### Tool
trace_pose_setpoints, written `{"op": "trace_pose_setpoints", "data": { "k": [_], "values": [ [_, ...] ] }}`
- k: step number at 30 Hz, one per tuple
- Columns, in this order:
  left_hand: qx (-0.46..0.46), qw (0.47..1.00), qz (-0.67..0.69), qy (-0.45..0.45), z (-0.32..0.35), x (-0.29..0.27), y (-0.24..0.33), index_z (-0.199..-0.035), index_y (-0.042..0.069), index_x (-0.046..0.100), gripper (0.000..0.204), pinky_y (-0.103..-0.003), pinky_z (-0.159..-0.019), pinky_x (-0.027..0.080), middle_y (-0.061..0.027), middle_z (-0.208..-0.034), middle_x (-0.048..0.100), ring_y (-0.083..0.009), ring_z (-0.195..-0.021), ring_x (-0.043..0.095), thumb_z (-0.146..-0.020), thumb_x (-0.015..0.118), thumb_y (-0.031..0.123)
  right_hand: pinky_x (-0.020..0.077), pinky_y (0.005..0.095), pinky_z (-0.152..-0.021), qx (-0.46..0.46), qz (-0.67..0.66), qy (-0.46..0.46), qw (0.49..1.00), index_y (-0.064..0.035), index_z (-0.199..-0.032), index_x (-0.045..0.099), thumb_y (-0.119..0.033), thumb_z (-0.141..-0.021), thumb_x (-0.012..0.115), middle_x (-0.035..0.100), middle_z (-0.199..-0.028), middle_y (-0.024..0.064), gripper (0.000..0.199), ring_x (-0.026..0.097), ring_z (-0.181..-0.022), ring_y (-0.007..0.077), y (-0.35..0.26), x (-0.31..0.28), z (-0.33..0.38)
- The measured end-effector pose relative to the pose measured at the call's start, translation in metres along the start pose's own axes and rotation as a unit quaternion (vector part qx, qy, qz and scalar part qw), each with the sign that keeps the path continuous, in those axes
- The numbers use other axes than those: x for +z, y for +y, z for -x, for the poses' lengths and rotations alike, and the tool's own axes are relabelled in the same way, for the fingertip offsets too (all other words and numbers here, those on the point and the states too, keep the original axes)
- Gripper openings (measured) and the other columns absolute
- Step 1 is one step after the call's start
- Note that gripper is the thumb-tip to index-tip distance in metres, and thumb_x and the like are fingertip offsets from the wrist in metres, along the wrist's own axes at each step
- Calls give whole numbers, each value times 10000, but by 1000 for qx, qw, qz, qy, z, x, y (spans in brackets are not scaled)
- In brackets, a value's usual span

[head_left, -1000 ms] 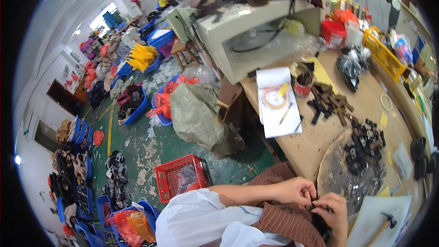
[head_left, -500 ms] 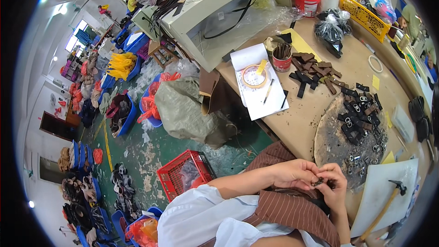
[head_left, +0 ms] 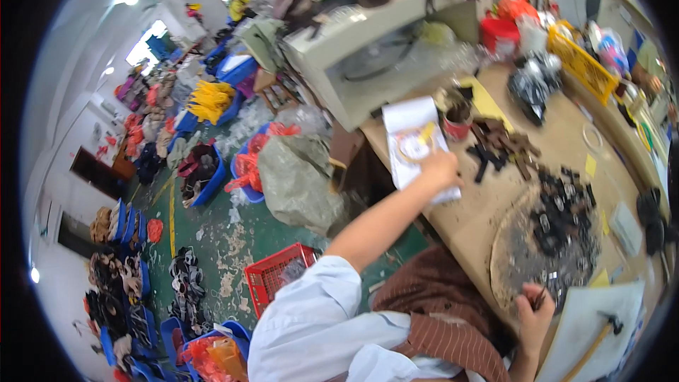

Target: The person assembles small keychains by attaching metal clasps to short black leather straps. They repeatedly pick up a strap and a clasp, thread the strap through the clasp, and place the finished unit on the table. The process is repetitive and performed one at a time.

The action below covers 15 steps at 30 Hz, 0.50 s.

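My left hand [head_left: 440,172] is stretched out over the white notepad [head_left: 406,114], low down where the pen lay. It is blurred and its fingers are largely hidden, so I cannot tell what they hold. On the pad's upper part rests a yellowish ring [head_left: 407,147]. My right hand [head_left: 532,311] stays by the near edge of the round worn board [head_left: 503,258], closed around a small dark piece [head_left: 540,298]. Black strap pieces with metal buckles [head_left: 562,216] are heaped on that board, with loose metal bits [head_left: 548,276] nearer me.
Behind the pad stand a red tin [head_left: 457,127] and brown strips [head_left: 506,141]. A hammer [head_left: 598,343] lies on a white slab [head_left: 587,311] at the right. A red crate [head_left: 265,279] sits on the floor. A pale machine housing [head_left: 332,71] borders the table's far left.
My left hand has left my right hand and reached forward to the notepad. My right hand has shifted slightly, keeping the small dark piece. The whole view has moved a little.
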<state>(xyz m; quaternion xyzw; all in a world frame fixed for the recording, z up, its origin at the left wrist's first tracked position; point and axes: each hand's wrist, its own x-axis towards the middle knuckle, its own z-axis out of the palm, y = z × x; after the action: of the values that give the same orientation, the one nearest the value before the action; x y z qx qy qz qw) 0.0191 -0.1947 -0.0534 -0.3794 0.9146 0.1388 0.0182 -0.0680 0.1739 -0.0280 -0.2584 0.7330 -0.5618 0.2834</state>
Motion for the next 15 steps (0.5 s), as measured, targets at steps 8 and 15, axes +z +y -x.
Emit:
{"op": "trace_pose_setpoints", "data": {
  "k": [8,15],
  "values": [
    [-34,998,17,58,1,12,28,-827,-13,662,263,-391,-735,515,-191,-890,632,-332,-876,614,-705,681,220,455,272,-617,10,34,-55,998,-11,-1028,615,-81,-830,616,622,-846,68,210,547,-711,129,-5,6,-4],
    [56,970,111,211,42,5,63,-921,-11,563,149,-347,-648,509,-149,-847,638,-277,-748,646,-843,482,87,468,294,-745,-76,124,-83,986,19,-1027,615,-105,-857,588,636,-948,113,213,583,-843,168,-3,13,-10]
  ]
}}
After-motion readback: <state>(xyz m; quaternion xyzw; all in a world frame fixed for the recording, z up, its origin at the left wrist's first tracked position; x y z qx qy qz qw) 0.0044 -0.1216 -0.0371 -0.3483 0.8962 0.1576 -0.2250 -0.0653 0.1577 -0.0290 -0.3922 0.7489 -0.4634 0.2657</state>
